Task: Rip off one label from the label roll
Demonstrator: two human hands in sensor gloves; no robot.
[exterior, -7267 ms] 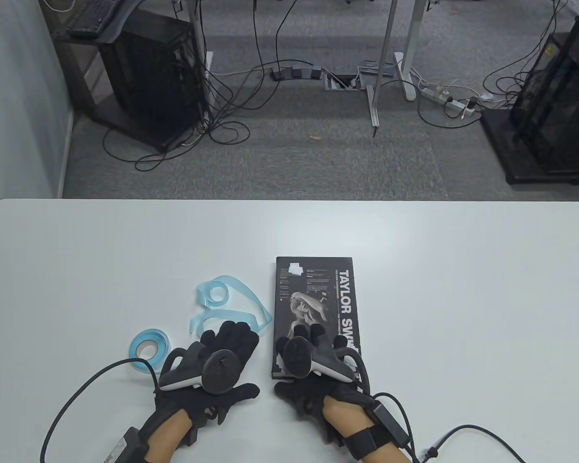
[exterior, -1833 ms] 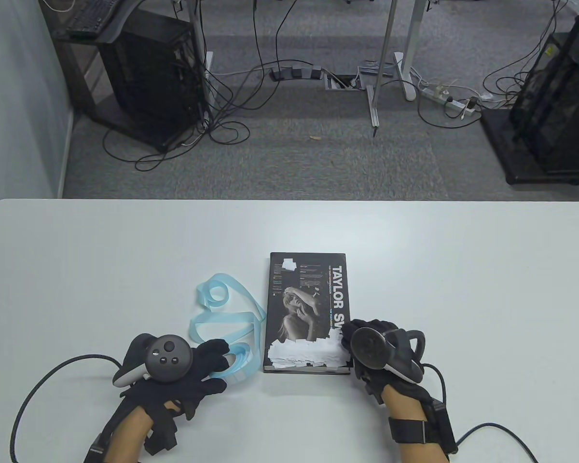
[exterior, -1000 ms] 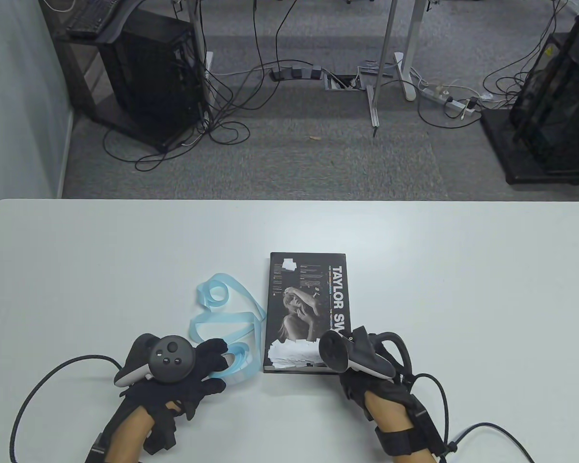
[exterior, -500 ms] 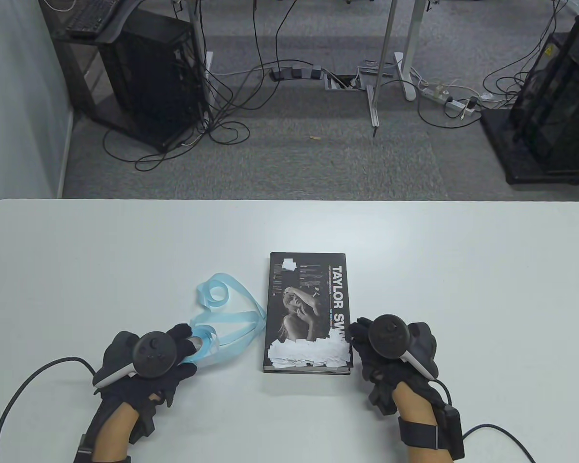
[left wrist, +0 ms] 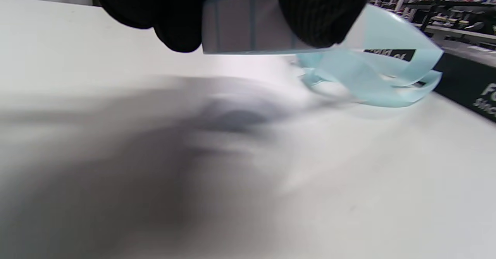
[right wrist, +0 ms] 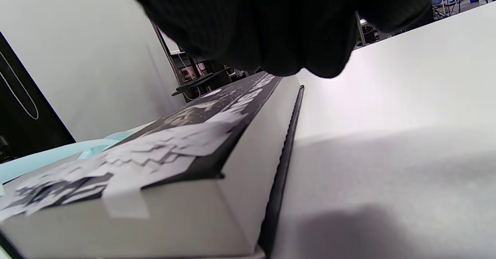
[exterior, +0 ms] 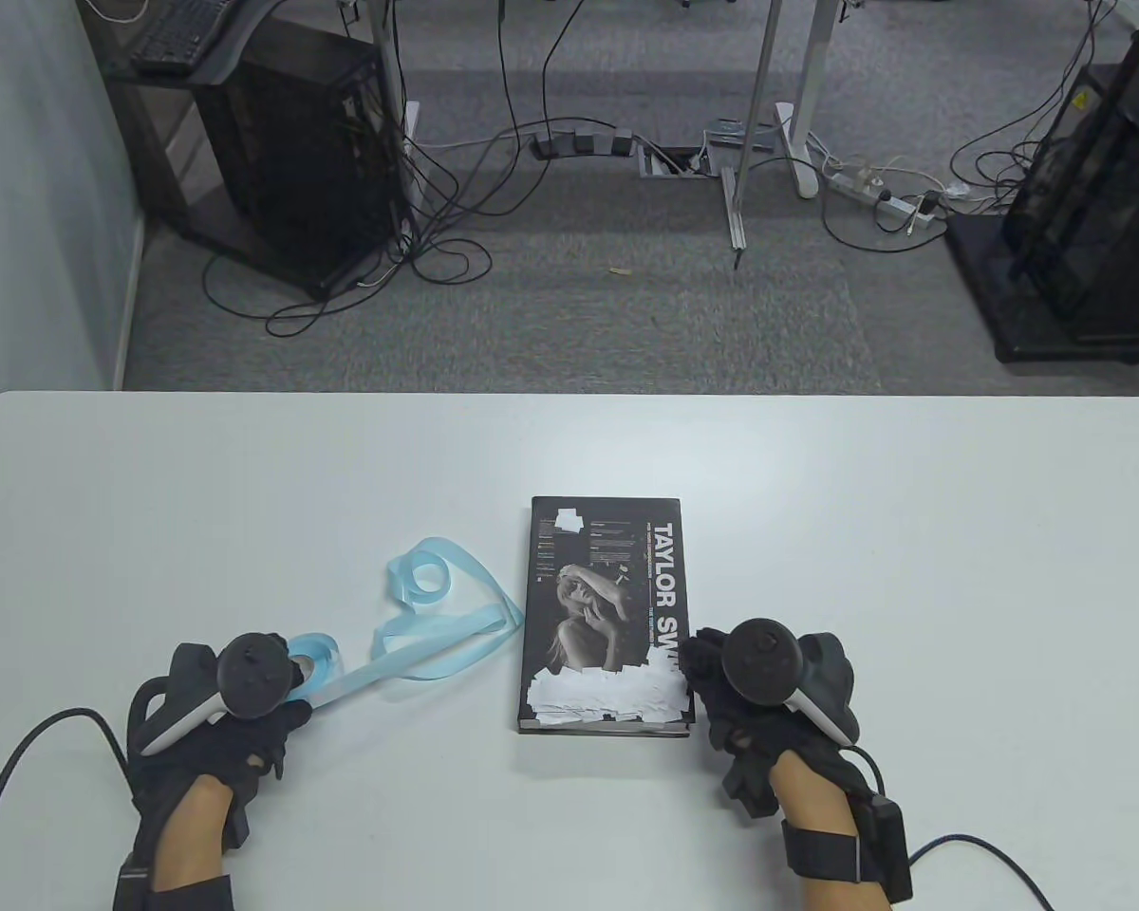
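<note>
Label roll [exterior: 311, 661] sits in my left grip [exterior: 237, 721] near the desk's [exterior: 911, 531] front edge toward its left side, and in the left wrist view my gloved fingers [left wrist: 317, 15] pinch it [left wrist: 248, 23] from both sides, with white labels showing on its outer face between them. From the roll a pale blue backing strip [exterior: 418, 645] runs away across the desk toward the book [exterior: 607, 607], then loops and curls into a loose tangle beside the book's left edge; the left wrist view shows the same tangle [left wrist: 372, 81] lying on the desk just past my fingers. My right grip [exterior: 759, 702] rests at the book's front right corner, with the fingers curled in; the right wrist view shows only the dark underside of the glove [right wrist: 279, 26] hanging over the book's edge [right wrist: 217, 197], so I cannot tell whether anything is held in it. The book is a dark hardback lying flat near the middle of the desk toward the front edge, cover up, with white lettering along its right side. A ragged patch of white labels [exterior: 607, 697] covers the front end of the cover, overlapping one another, and one small white label [exterior: 567, 519] sits alone near the far left corner of the cover. A black cable [exterior: 47, 750] trails from my left wrist, and another [exterior: 987, 854] from my right.
</note>
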